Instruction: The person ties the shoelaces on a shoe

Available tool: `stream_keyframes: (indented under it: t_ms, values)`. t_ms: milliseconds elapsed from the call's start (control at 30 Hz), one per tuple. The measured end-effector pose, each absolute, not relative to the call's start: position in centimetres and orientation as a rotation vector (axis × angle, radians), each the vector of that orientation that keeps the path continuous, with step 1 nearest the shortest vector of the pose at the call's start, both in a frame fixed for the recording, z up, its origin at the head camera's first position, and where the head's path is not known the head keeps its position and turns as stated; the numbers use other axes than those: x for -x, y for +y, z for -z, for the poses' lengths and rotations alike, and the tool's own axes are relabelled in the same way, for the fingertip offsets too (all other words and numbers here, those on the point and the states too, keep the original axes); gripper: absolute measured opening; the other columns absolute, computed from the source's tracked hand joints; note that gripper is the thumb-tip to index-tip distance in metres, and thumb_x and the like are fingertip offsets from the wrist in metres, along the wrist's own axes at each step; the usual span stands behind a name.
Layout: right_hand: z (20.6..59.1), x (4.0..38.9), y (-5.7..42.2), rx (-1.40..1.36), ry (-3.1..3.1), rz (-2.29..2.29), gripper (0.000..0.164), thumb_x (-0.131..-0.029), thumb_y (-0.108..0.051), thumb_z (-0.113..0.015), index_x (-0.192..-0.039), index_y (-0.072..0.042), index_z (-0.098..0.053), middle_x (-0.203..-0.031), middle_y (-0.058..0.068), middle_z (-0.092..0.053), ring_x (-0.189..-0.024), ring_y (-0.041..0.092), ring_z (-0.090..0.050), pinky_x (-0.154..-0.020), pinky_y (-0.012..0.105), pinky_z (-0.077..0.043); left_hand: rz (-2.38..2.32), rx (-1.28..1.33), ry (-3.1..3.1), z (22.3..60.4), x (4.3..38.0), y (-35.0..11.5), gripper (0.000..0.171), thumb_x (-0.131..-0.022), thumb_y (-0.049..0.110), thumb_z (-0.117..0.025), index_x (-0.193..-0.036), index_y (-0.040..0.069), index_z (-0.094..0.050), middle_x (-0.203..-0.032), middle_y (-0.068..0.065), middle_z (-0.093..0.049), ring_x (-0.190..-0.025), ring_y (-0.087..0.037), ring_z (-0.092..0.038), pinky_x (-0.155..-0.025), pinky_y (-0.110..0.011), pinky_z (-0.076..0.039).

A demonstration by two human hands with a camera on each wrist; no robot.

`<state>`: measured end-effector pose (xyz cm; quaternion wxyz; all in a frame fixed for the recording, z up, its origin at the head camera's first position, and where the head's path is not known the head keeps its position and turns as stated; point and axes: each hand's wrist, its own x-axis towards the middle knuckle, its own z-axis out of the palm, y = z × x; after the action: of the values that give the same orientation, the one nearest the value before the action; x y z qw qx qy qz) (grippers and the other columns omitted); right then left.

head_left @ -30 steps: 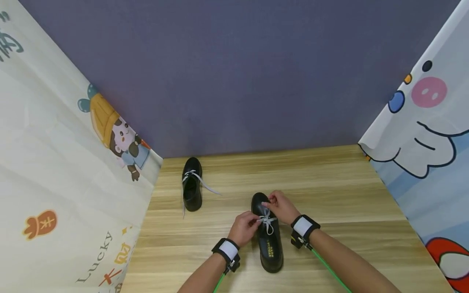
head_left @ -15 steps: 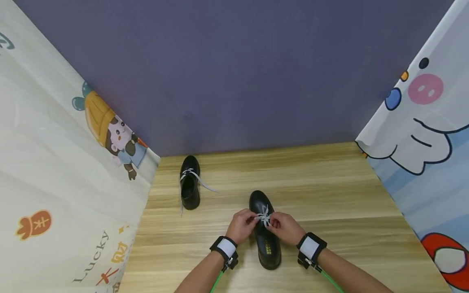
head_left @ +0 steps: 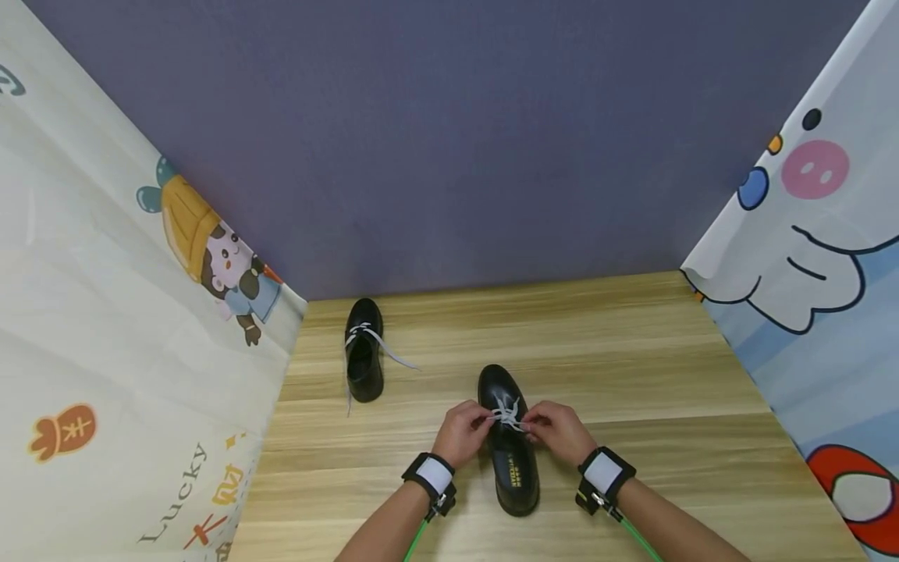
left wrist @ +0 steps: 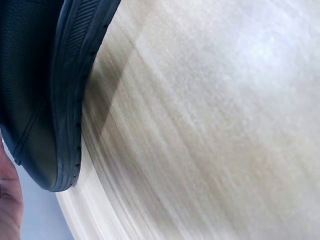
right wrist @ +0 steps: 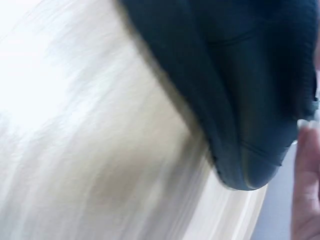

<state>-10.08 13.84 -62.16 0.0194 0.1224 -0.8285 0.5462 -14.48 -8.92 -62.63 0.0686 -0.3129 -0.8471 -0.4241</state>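
A black leather shoe [head_left: 516,478] stands on the wood-grain surface, its toe pointing away from me. White shoelaces [head_left: 507,414] form a bow over its tongue. From the left side, my left hand [head_left: 461,434] pinches one loop of the lace between thumb and finger. On the other side my right hand [head_left: 559,431] pinches the opposite loop. The left wrist view shows the shoe's side and sole [left wrist: 70,100], with a bit of the left hand [left wrist: 9,200] at the edge. In the right wrist view, fingers of the right hand [right wrist: 306,185] are beside the shoe [right wrist: 255,125].
Another black shoe [head_left: 365,351] stands at the back left, its white laces [head_left: 393,353] hanging loose. Behind the wood-grain surface [head_left: 632,351] rises a dark blue-grey panel [head_left: 492,148]. Printed cloths flank it, a cream one [head_left: 91,273] at left and a cartoon one [head_left: 843,328] at right.
My right hand has come down from near the toe to the right of the bow and now draws a loop outward to the right. My left hand keeps its pinch on the lace.
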Motion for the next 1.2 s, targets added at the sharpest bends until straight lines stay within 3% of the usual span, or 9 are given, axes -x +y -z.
stream_keyframes:
  t_ms: [167, 400, 600, 800, 1200]
  values:
    - [62.9, 9.9, 13.9, -0.478, -2.441, -1.522, 0.015, -0.078, 0.007, -0.080, -0.085, -0.005, -0.074, -0.082, -0.001, -0.065, -0.071, 0.004, -0.062, -0.059, 0.021, -0.053, 1.201, 0.955, -2.496, 62.9, 14.6, -9.0, 0.008, -0.084, 0.000, -0.077, -0.086, 0.008, -0.075, -0.078, 0.002, -0.065, -0.069, -0.005, -0.056, -0.062, -0.015, -0.047]
    - [63.4, 10.0, 14.2, -0.628, -2.396, -1.272, 0.020, -0.072, 0.007, -0.084, -0.085, -0.007, -0.076, -0.084, -0.002, -0.064, -0.075, 0.006, -0.059, -0.064, 0.017, -0.049, 1.057, 0.988, -2.471, 63.2, 14.4, -9.4, 0.007, -0.085, 0.001, -0.077, -0.086, 0.007, -0.074, -0.079, 0.001, -0.063, -0.071, -0.008, -0.058, -0.065, -0.018, -0.048]
    - [63.5, 10.0, 14.1, -0.660, -2.475, -1.013, 0.023, -0.073, 0.007, -0.082, -0.083, -0.009, -0.071, -0.086, -0.004, -0.059, -0.077, 0.008, -0.058, -0.066, 0.024, -0.050, 0.952, 1.027, -2.484, 63.3, 14.2, -9.8, 0.006, -0.088, 0.005, -0.075, -0.085, 0.009, -0.072, -0.080, 0.002, -0.063, -0.072, -0.010, -0.062, -0.068, -0.021, -0.051]
    - [63.4, 9.7, 13.5, -0.609, -2.549, -0.840, 0.021, -0.078, 0.006, -0.079, -0.083, -0.008, -0.063, -0.085, -0.002, -0.055, -0.075, 0.012, -0.059, -0.066, 0.030, -0.052, 0.865, 0.968, -2.492, 63.5, 14.1, -10.0, 0.011, -0.084, 0.002, -0.076, -0.079, 0.008, -0.069, -0.076, 0.000, -0.064, -0.069, -0.013, -0.064, -0.065, -0.024, -0.052]
    - [64.0, 9.4, 13.5, -0.587, -2.493, -0.717, 0.026, -0.070, 0.009, -0.082, -0.076, -0.005, -0.062, -0.078, -0.001, -0.052, -0.069, 0.014, -0.058, -0.061, 0.030, -0.051, 0.947, 0.798, -2.525, 64.7, 14.0, -10.3, 0.016, -0.078, 0.002, -0.081, -0.069, 0.009, -0.069, -0.067, 0.000, -0.066, -0.062, -0.013, -0.064, -0.059, -0.024, -0.051]
